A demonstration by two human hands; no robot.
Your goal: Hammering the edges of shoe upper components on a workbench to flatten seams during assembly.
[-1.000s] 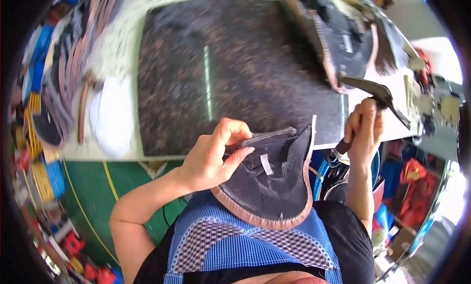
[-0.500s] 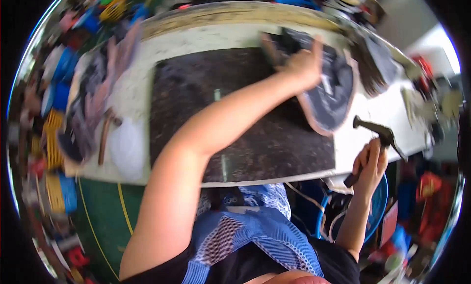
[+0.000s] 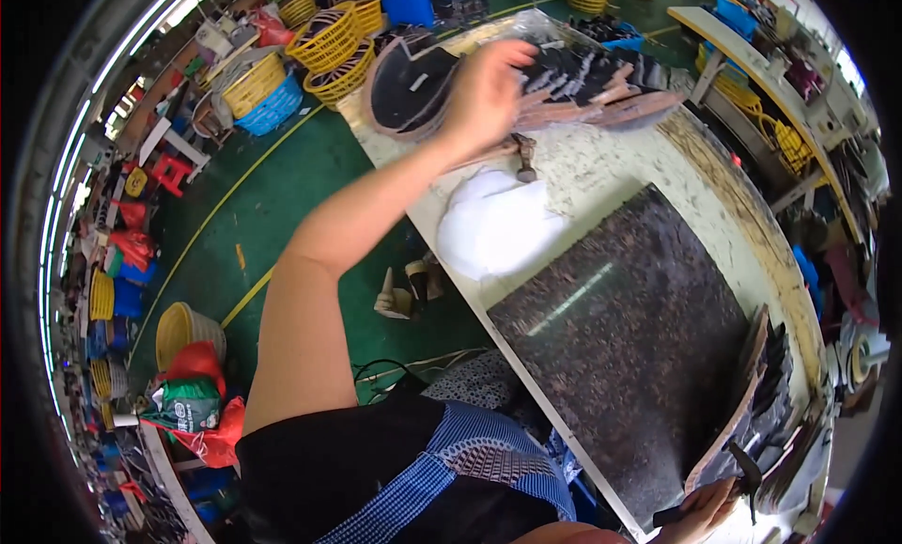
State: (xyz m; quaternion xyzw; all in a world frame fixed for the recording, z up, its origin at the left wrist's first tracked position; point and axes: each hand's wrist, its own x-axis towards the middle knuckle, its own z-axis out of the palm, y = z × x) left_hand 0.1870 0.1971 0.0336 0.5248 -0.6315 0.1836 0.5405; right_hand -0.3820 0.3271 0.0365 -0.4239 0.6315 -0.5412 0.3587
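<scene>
My left hand (image 3: 484, 98) reaches over the far end of the table. Its fingers stretch out, slightly bent, with nothing visible between them. Beside it on the left lies a black curved shoe upper piece (image 3: 399, 93) with a pinkish edge. A heap of similar dark shoe upper pieces (image 3: 587, 84) is on its right. At the lower right, my right hand (image 3: 709, 508) is closed around the handle of a hammer (image 3: 749, 471). That hammer's dark head is beside another pile of dark upper pieces (image 3: 761, 408) at the slab's edge.
A dark speckled stone slab (image 3: 625, 328) lies on the white table (image 3: 601, 182). Between slab and heap are a white rounded sheet (image 3: 503, 226) and a second hammer (image 3: 524, 159). Yellow baskets (image 3: 329, 37) and a blue basket (image 3: 271, 107) stand on the green floor (image 3: 230, 234).
The view has swung left. My left hand has left the upper pieces at the slab's right side and is now at the heap on the left. The right hand still grips the hammer.
</scene>
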